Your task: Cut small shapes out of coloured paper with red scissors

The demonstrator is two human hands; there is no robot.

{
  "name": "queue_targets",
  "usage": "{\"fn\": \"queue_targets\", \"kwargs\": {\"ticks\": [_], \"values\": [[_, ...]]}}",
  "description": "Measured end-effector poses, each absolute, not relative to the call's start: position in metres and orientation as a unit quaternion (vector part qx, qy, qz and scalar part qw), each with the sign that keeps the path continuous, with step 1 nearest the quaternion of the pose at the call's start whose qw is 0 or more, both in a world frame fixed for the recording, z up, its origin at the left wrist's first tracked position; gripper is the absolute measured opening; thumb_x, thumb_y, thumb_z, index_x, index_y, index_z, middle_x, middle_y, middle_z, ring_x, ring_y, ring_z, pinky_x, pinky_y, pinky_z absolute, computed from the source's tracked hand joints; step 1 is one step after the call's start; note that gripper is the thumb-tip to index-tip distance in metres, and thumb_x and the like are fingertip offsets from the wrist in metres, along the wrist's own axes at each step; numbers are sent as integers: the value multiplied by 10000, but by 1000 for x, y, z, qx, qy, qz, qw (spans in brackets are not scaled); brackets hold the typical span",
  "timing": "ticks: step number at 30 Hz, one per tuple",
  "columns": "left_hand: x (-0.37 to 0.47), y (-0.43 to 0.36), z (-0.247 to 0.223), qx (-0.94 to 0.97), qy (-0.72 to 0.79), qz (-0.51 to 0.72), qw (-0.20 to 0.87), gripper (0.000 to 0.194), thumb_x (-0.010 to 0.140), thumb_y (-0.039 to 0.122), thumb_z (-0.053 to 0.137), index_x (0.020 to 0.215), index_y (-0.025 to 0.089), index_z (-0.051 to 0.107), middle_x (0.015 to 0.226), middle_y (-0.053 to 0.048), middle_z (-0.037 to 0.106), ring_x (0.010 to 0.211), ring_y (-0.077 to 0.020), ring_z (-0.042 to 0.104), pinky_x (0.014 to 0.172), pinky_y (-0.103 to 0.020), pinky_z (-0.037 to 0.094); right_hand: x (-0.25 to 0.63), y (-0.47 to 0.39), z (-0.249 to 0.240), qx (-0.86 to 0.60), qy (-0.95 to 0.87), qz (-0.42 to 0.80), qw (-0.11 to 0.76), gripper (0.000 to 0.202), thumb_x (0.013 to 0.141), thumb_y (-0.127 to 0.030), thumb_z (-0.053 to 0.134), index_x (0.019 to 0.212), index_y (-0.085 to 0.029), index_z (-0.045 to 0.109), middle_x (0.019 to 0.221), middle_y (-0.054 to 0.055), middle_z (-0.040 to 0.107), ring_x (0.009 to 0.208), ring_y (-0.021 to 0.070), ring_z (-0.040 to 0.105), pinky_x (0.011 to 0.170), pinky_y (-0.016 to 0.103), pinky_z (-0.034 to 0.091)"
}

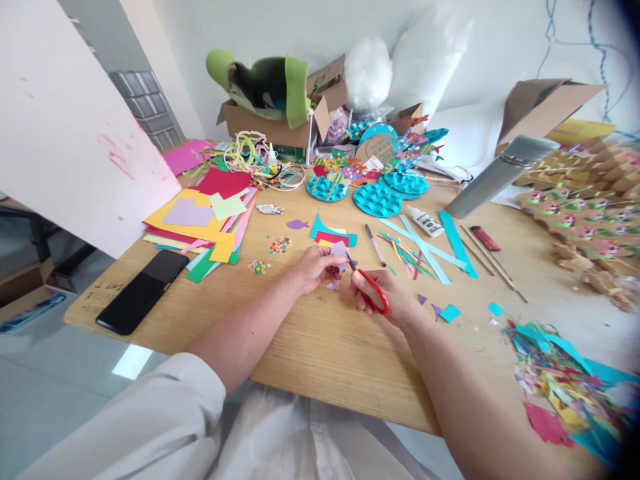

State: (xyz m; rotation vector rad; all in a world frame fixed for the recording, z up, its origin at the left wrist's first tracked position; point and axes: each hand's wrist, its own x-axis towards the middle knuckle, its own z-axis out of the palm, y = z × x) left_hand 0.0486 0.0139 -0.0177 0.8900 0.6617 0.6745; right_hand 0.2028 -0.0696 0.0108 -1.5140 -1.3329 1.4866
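In my left hand [320, 268] is a small piece of light purple paper [340, 249], pinched between thumb and fingers. My right hand [375, 297] grips red-handled scissors [377, 293], their blades at the edge of that paper. A lilac scrap [333, 285] lies just below the hands. Beyond them sit strips of blue, red and yellow paper [334, 237]. A purple paper fish [298, 225] and small heaps of coloured paper dots [281, 246] rest to the left. Right of the hands are a pen [375, 244] and narrow coloured paper strips [407, 255].
A black phone [143, 290] and stacked coloured paper [200, 217] occupy the left side. Blue decorated discs [377, 200] stand at the back. On the right are a glue bottle [426, 221], a grey tumbler [500, 177], wooden sticks [493, 263] and a scrap pile [560, 380].
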Motion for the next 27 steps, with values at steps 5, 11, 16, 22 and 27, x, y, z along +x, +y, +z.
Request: {"fn": "queue_targets", "kwargs": {"ticks": [5,11,16,22,27], "values": [[48,14,-16,418,312,315,793,184,664,215,714,757,58,684,583,-27,608,448,-71,503,435,-207,357,200,-70,17,-575,-499,568,313,578,687,-732,643,603,-162,593,454,3,554,370,83,453,386,212,325],[48,13,-15,438,309,307,787,212,661,246,738,733,66,654,543,-14,579,421,-81,497,406,-212,343,198,-71,22,-582,-499,564,307,608,657,-763,640,667,-156,637,464,8,568,384,95,470,392,217,336],[49,13,-16,438,311,308,785,202,669,242,730,732,70,645,544,-14,579,422,-84,500,404,-214,349,197,-70,23,-585,-496,565,304,605,648,-761,649,663,-156,635,455,9,560,378,95,461,393,222,330],[48,13,-15,440,306,308,786,211,655,252,743,712,76,641,532,-12,572,416,-83,495,402,-210,348,199,-70,18,-582,-499,564,307,583,662,-735,659,656,-153,628,443,-1,546,362,85,438,388,217,309],[48,13,-15,435,303,311,789,168,664,222,703,722,72,652,538,-19,580,417,-88,493,397,-212,343,203,-69,12,-574,-509,563,308,554,704,-706,650,660,-154,624,448,-7,547,361,81,436,389,210,305]]}}
